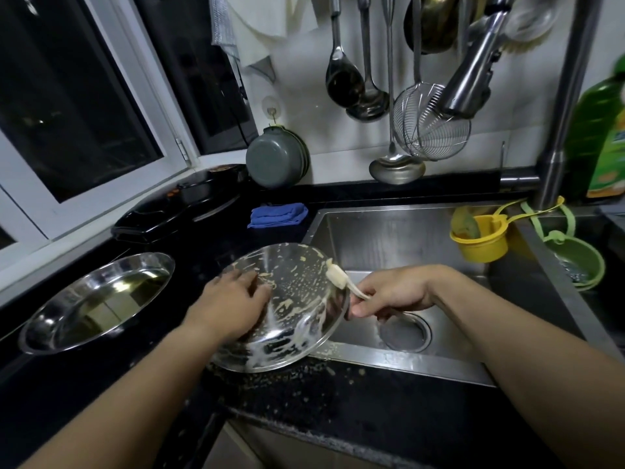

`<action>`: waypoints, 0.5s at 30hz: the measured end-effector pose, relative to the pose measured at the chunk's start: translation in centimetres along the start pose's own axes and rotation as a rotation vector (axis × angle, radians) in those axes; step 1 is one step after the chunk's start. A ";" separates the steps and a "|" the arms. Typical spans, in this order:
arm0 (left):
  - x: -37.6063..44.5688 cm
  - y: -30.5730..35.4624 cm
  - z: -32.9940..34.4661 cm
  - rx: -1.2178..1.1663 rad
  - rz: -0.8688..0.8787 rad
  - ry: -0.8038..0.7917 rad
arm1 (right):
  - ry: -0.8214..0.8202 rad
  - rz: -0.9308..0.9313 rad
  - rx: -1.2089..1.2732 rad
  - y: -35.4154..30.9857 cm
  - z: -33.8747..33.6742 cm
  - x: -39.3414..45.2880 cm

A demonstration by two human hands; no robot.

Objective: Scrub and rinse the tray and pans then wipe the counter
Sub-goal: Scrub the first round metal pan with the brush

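A round steel pan smeared with pale batter sits tilted over the sink's left edge. My left hand grips its left rim, fingers curled inside the pan. My right hand pinches the handle of a small batter-coated spatula whose head rests against the pan's right rim. A second, clean-looking steel pan lies on the black counter to the left. Batter crumbs spot the counter below the dirty pan.
The steel sink has a drain below my right hand. The faucet head hangs above. A folded blue cloth, a yellow holder, a green strainer, a green detergent bottle and a black appliance ring the sink.
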State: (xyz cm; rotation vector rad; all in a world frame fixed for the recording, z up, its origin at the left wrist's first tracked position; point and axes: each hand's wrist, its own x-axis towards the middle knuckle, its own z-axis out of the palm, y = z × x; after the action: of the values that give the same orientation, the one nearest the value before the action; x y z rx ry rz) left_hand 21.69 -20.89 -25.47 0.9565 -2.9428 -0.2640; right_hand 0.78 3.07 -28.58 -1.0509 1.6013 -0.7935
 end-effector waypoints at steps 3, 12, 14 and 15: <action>-0.3 0.6 1.9 -0.062 -0.080 -0.046 | -0.042 -0.013 0.192 0.6 -1.0 -0.2; 0.0 0.1 1.9 -0.017 -0.077 -0.076 | 0.236 -0.060 -0.400 0.6 -0.9 -0.2; -0.5 0.8 1.5 -0.036 -0.088 -0.083 | 0.344 -0.068 -0.459 0.2 -1.3 -0.3; -0.7 0.9 1.5 -0.042 -0.094 -0.084 | 0.362 -0.071 -0.490 -0.1 -1.3 -0.2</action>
State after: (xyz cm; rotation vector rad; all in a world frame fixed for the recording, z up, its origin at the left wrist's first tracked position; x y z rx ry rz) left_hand 21.61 -19.50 -26.75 1.1065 -2.9580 -0.3762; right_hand -0.40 3.17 -28.04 -1.3701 2.1468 -0.6794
